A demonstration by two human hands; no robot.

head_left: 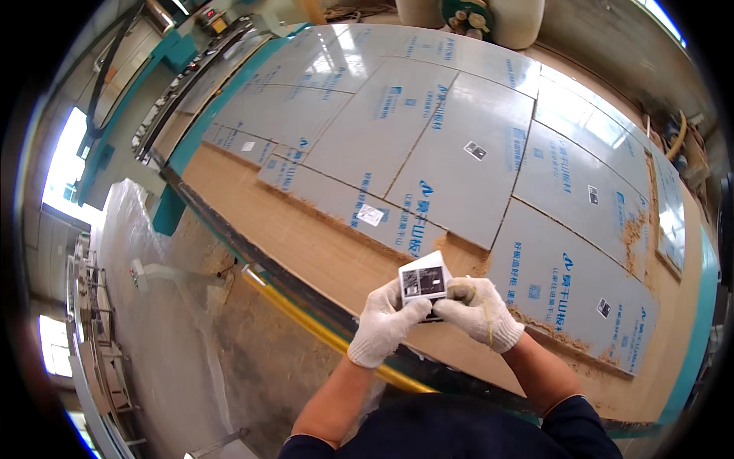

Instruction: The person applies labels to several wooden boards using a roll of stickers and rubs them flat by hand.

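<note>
Both my hands wear white knitted gloves and meet over the near edge of the work table. A small white label with a black printed block (424, 280) is held up between them, tilted; it may be the top one of a stack. My left hand (384, 325) is closed on its left and lower edge, thumb in front. The fingers of my right hand (482, 312) pinch its lower right corner. Beyond lie cut grey panels (459, 138) with blue print on their film. Similar labels sit on several panels, one on the middle panel (475, 150) and one on the near right panel (604, 308).
Sawdust (634, 229) lies along the cuts and panel edges. The brown base board (252, 191) shows in front of the panels. A yellow rail (298, 307) runs along the table's near side. Green machinery (172, 53) and a plastic-wrapped stack (126, 229) stand at left.
</note>
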